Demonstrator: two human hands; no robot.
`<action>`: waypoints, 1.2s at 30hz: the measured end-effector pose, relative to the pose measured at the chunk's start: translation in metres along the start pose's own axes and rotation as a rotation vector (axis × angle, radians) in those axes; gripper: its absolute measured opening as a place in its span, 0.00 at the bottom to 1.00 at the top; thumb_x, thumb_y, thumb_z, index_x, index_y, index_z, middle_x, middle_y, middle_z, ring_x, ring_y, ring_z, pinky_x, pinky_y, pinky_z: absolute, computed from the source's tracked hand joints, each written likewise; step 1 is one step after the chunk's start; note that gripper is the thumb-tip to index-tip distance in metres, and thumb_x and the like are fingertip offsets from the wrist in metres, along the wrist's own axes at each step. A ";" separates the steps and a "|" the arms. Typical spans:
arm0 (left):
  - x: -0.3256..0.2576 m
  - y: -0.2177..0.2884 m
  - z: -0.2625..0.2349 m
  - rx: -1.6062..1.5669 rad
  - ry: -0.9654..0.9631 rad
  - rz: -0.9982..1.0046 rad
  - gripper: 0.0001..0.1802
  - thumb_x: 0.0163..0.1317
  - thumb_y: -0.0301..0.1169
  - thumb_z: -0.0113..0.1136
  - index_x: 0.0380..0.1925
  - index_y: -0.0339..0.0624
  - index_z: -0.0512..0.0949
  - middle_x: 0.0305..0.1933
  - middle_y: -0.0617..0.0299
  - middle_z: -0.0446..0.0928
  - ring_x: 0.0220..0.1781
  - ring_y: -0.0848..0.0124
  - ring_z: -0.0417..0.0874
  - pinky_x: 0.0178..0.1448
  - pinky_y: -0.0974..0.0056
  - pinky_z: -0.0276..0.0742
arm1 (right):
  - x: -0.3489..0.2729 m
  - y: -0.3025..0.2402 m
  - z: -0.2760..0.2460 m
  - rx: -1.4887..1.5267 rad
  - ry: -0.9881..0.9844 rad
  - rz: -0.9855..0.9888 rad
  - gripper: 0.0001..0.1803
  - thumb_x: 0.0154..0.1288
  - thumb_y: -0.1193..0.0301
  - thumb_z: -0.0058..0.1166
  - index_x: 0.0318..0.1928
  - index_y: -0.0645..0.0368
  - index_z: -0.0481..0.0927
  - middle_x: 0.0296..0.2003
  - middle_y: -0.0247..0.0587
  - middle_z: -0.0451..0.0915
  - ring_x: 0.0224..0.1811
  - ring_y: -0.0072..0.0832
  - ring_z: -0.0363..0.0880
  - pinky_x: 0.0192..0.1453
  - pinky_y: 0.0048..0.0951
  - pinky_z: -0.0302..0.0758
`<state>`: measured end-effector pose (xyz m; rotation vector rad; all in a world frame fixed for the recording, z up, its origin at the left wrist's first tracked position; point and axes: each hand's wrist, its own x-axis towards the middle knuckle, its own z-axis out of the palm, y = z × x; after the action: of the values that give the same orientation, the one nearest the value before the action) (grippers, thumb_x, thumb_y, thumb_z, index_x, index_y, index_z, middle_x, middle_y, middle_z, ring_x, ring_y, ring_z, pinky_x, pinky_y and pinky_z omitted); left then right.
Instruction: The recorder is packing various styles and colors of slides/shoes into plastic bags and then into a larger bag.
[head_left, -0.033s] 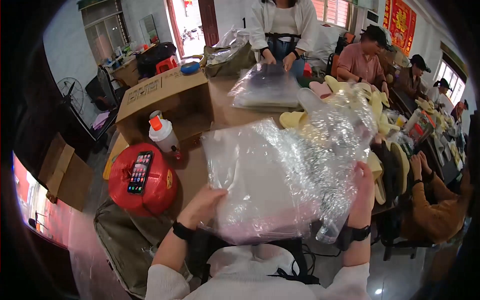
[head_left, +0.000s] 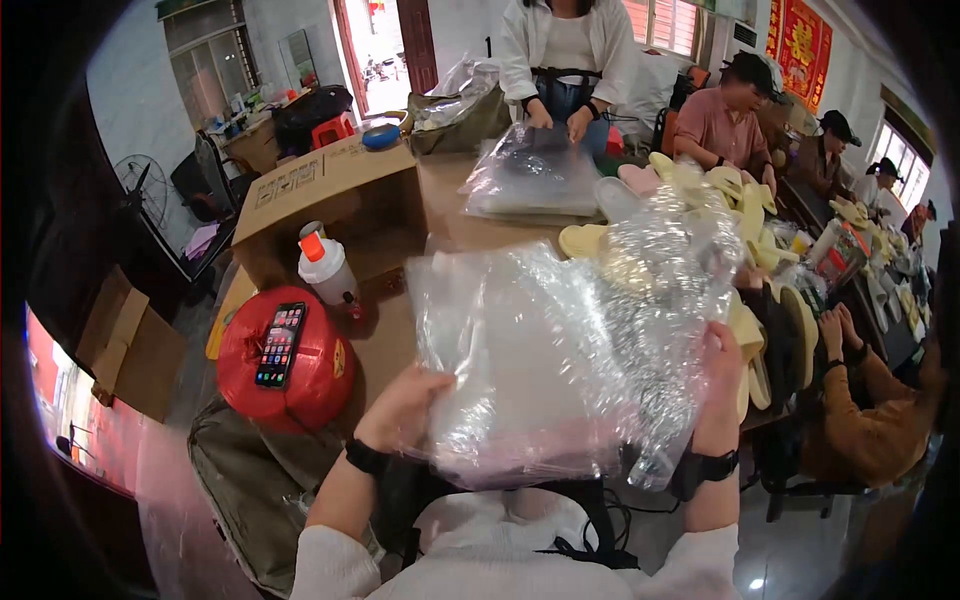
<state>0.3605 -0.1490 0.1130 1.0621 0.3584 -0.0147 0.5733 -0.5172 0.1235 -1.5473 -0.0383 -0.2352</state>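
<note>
A stack of clear plastic bags (head_left: 520, 360) lies over the table edge in front of me, shiny and wrinkled. My left hand (head_left: 408, 405) is closed on its near left edge, thumb on top. At the right, a crumpled, glittering piece of clear plastic (head_left: 665, 300) stands up from the stack. My right hand (head_left: 718, 375) is closed around that plastic's right side; some of its fingers hide behind the film. Beyond, another pile of clear plastic bags (head_left: 530, 205) lies under the hands (head_left: 560, 122) of a person standing across the table.
Left of my arm sits a red roll (head_left: 285, 400) with a phone (head_left: 280, 345) on top. Behind it stand a white bottle (head_left: 326, 268) and an open cardboard box (head_left: 325, 200). Pale yellow slippers (head_left: 752, 205) are heaped at the right, with several people seated beyond.
The crumpled plastic has shifted slightly left and down, with my right hand nearly in place. The far person's bag has moved a little. My left hand keeps its hold.
</note>
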 end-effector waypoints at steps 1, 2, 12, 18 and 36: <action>0.007 0.001 -0.008 0.001 -0.011 0.009 0.20 0.64 0.28 0.60 0.55 0.33 0.74 0.47 0.56 0.82 0.46 0.68 0.84 0.51 0.63 0.81 | 0.014 0.026 -0.006 0.528 -0.074 0.184 0.06 0.66 0.76 0.55 0.42 0.65 0.79 0.39 0.39 0.78 0.43 0.29 0.79 0.47 0.27 0.77; 0.019 0.000 -0.029 0.116 -0.008 -0.026 0.20 0.64 0.28 0.60 0.55 0.33 0.74 0.46 0.56 0.82 0.44 0.68 0.84 0.50 0.63 0.81 | 0.012 0.019 0.002 0.531 -0.081 0.177 0.06 0.66 0.76 0.55 0.42 0.65 0.79 0.39 0.39 0.78 0.43 0.29 0.79 0.47 0.27 0.77; 0.008 -0.044 -0.057 0.243 -0.081 0.144 0.35 0.63 0.32 0.67 0.67 0.34 0.65 0.62 0.55 0.74 0.60 0.69 0.75 0.62 0.64 0.73 | -0.032 0.016 0.118 0.166 -0.504 0.315 0.24 0.62 0.71 0.60 0.56 0.64 0.69 0.43 0.41 0.76 0.36 0.28 0.77 0.33 0.30 0.78; -0.032 -0.018 -0.015 1.037 0.708 0.673 0.40 0.58 0.34 0.69 0.69 0.38 0.64 0.67 0.43 0.69 0.69 0.50 0.70 0.71 0.52 0.66 | -0.011 0.048 0.145 -0.215 -0.540 0.064 0.36 0.57 0.64 0.68 0.62 0.61 0.67 0.48 0.46 0.75 0.38 0.27 0.78 0.33 0.28 0.78; -0.010 -0.091 0.016 1.469 0.112 0.749 0.41 0.52 0.49 0.70 0.65 0.45 0.71 0.69 0.35 0.66 0.71 0.36 0.65 0.71 0.46 0.64 | -0.065 0.049 0.048 -0.160 -0.777 0.312 0.13 0.63 0.66 0.65 0.41 0.63 0.82 0.27 0.31 0.80 0.26 0.15 0.74 0.29 0.19 0.70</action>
<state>0.3393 -0.2094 0.0449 2.6076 -0.0409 0.5245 0.5244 -0.4615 0.0658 -1.6970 -0.3922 0.6302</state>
